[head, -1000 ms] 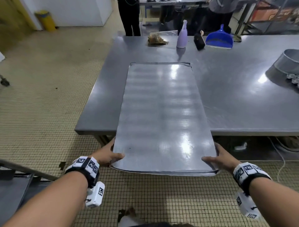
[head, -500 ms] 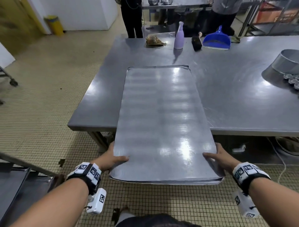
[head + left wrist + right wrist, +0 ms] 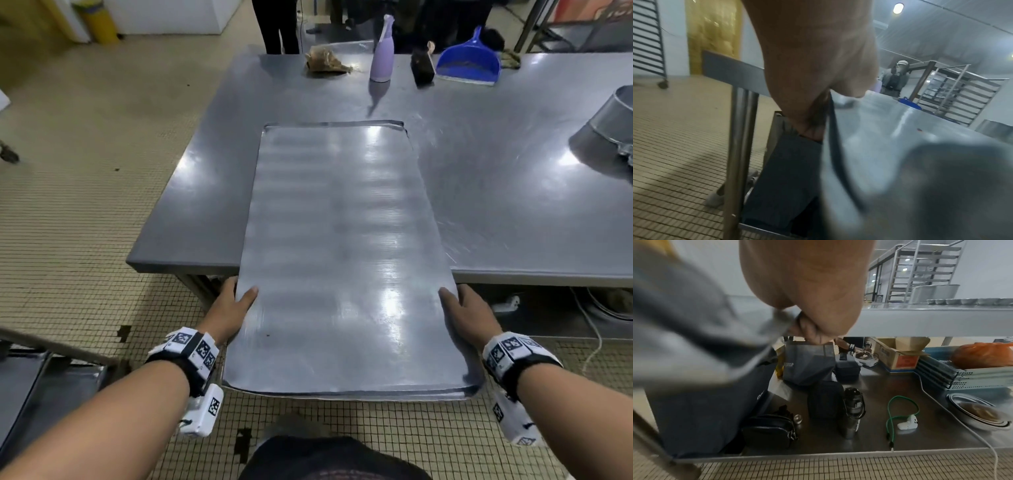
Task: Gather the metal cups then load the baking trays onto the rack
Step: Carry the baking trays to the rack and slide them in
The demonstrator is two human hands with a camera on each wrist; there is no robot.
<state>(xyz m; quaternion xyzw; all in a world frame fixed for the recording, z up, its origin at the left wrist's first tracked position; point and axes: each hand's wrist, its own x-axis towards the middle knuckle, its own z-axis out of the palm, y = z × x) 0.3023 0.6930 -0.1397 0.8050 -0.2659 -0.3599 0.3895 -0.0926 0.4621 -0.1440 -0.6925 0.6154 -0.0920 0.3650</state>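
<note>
The baking tray [image 3: 342,260] lies lengthwise away from the person, far end on the bench [image 3: 513,192], near end overhanging. The left hand [image 3: 230,310] and right hand [image 3: 470,317] each pinch a long edge, thumbs on top, fingers hidden beneath.

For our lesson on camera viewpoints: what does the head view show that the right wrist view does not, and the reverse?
Only the head view shows the left hand, the purple bottle, the blue dustpan and the whole baking tray jutting over the table edge.

Only the right wrist view shows the lower shelf with its bags, a dark bottle and a green cord.

Both show the right hand gripping the tray's side edge.
</note>
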